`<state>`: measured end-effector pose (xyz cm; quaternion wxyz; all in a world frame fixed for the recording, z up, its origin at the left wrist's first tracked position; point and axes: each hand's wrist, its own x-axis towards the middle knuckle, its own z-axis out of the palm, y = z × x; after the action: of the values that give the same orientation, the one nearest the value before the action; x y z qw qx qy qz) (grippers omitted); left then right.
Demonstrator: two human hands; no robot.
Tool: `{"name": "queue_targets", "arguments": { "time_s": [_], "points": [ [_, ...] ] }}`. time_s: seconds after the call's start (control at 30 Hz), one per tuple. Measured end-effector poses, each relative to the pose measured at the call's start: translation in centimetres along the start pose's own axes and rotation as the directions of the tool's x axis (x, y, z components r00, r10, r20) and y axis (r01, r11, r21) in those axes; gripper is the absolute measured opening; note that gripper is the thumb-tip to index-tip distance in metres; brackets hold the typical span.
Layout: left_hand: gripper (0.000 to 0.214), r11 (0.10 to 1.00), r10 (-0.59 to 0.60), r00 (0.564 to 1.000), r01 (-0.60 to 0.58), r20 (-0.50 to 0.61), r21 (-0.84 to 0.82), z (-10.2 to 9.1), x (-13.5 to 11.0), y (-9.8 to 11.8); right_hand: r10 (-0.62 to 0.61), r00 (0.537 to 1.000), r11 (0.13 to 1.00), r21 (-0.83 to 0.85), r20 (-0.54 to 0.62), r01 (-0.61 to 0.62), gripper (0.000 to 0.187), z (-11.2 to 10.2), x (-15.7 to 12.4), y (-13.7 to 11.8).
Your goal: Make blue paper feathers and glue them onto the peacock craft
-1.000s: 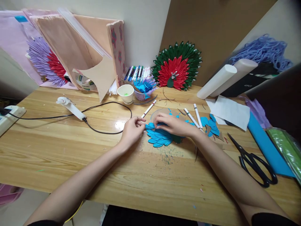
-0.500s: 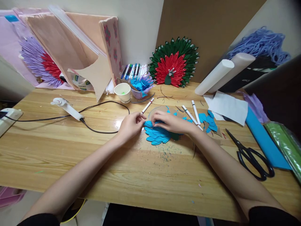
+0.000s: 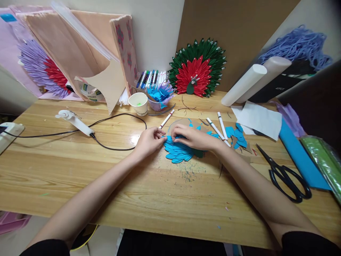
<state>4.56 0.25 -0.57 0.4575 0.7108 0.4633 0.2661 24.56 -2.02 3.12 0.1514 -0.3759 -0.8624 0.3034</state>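
Note:
Overlapping blue paper petals (image 3: 179, 152) lie in a fan on a round cardboard base (image 3: 183, 123) near the middle of the table. My left hand (image 3: 150, 140) is at the fan's left edge, its thumb and fingers pinched on the tip of a blue petal. Over the upper part of the fan, my right hand (image 3: 193, 137) has its fingers curled down and pressed together at the petals. What sits between the right fingertips is hidden. A dark green piece shows under the right wrist.
On the left lies a white glue gun (image 3: 76, 122) with a looping black cord. A paper cup (image 3: 138, 104) and a bowl of blue petals (image 3: 160, 97) stand behind. Black scissors (image 3: 283, 174), markers (image 3: 215, 128) and loose blue petals (image 3: 238, 137) lie right. A red-green paper peacock (image 3: 197, 71) leans behind.
Both hands stay at the blue petals in nearly the same pose. The whole view has shifted slightly.

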Motion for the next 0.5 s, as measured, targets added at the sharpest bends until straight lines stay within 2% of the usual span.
{"name": "queue_targets", "arguments": {
  "time_s": [0.13, 0.37, 0.5],
  "points": [
    [0.024, 0.999, -0.030, 0.999, 0.031, 0.017, -0.033, 0.09, 0.19, -0.03, 0.004, 1.000, 1.000, 0.000, -0.009, -0.004, 0.008, 0.11, 0.01, 0.03],
    [0.025, 0.986, -0.149, 0.987, 0.153, 0.066, -0.060, -0.15, 0.50, -0.52, -0.002, 1.000, 1.000, 0.007, -0.004, 0.002, 0.006, 0.10, -0.05, 0.15],
    [0.024, 0.986, -0.157, 0.986, 0.160, 0.064, -0.041, -0.01, 0.75, -0.65, -0.007, 1.000, 1.000, 0.002, -0.005, 0.007, 0.007, 0.26, -0.06, 0.27]
  ]
}}
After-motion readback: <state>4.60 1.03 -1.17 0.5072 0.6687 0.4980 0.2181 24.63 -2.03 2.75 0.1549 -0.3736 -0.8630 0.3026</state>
